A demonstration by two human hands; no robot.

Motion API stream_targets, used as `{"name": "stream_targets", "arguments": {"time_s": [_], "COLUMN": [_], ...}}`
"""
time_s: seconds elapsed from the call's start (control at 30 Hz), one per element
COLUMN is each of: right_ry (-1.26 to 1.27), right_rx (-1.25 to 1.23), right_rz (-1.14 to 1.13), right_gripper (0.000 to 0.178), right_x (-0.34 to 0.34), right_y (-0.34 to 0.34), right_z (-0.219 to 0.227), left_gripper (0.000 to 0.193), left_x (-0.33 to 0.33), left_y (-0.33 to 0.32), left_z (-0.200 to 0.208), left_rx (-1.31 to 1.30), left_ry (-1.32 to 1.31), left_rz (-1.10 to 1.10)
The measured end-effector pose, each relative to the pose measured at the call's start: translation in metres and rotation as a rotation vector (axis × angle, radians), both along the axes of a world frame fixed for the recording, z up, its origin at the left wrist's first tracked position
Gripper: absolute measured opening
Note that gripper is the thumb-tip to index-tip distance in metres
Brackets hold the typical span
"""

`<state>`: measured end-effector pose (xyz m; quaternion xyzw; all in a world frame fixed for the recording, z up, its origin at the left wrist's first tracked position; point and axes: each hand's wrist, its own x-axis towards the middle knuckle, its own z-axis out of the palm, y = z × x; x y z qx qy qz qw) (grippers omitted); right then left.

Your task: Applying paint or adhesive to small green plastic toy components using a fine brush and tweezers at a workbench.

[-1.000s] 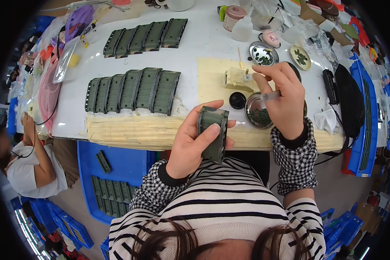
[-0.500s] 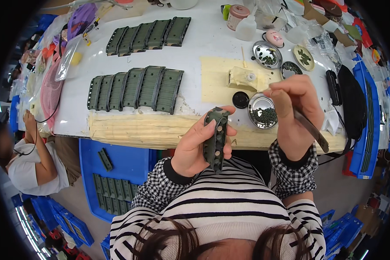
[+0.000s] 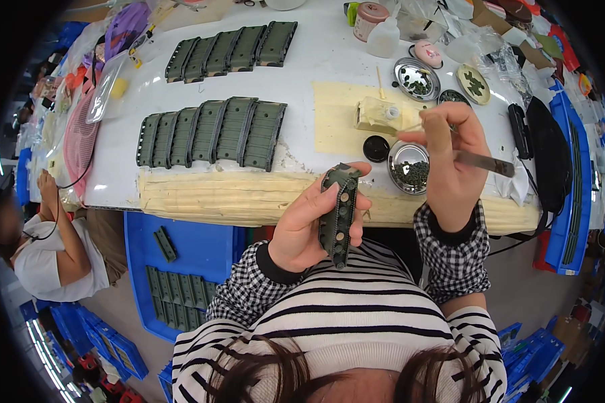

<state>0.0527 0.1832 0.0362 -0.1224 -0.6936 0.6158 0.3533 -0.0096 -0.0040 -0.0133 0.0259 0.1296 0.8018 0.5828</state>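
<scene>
White tabletop (image 3: 302,40), cluttered at both ends, fills the top of the view. At far left sits a co-worker (image 3: 60,252), facing the table. Next, below the table edge, a blue bin (image 3: 205,242) holds ranked green parts, with one lying apart near its upper end. Above it on the tabletop, overlapping green panels lie in a back row (image 3: 232,50) and a front row (image 3: 212,133). Near the table's front edge the left hand (image 3: 302,228) has its fingers closed around a green piece (image 3: 337,218), stood roughly on end, its dark edge with two tan dots facing up. To its right are a cream block (image 3: 373,115) with a white nozzle and a black disc (image 3: 376,149), lid or pot, I cannot tell. Beside them, a near dish (image 3: 405,153) holds dark green bits; a far dish (image 3: 403,69) holds larger ones. The right hand (image 3: 457,161) pinches tweezers (image 3: 484,162), apart from the piece; whether their tips grip anything is too small to tell. Tool work between dishes and piece seems the step in hand; placing anything would call for a steady left hold and fine aim. Beyond, a cream plate (image 3: 465,72) bears leaf-like green shapes, and a right bin (image 3: 554,248) holds long green strips.
</scene>
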Motion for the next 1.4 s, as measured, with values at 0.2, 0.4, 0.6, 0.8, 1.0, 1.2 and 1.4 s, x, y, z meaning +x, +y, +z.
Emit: {"name": "stream_targets", "arguments": {"time_s": [0.2,0.4,0.6,0.8,1.0,1.2,1.4], "right_ry": [-0.109,-0.115,-0.128,-0.143,-0.125,-0.121,-0.071], "right_rx": [0.742,0.774,0.764,0.76,0.797,0.825,0.847], "right_rz": [-0.248,-0.236,0.191,0.358,0.392,0.416,0.457], "right_gripper": [0.008,0.017,0.044,0.036,0.036,0.032,0.029], "right_x": [-0.02,-0.011,0.036,0.036,0.03,0.027,0.025], "right_y": [0.024,0.022,0.015,0.002,0.003,0.004,0.009], "right_z": [-0.009,-0.01,0.03,0.045,0.042,0.042,0.039], "left_gripper": [0.053,0.052,0.052,0.051,0.05,0.05,0.054], "left_x": [-0.004,-0.006,-0.011,-0.013,-0.012,-0.011,-0.01], "left_y": [0.001,0.0,-0.006,-0.008,-0.009,-0.009,-0.009], "left_z": [0.003,0.002,0.005,0.009,0.01,0.01,0.009], "left_rx": [0.018,0.033,-0.044,-0.077,-0.084,-0.097,-0.142], "left_ry": [-0.022,-0.036,0.057,0.075,0.096,0.103,0.137], "left_rz": [0.021,0.02,0.01,-0.038,-0.059,-0.06,-0.072]}}
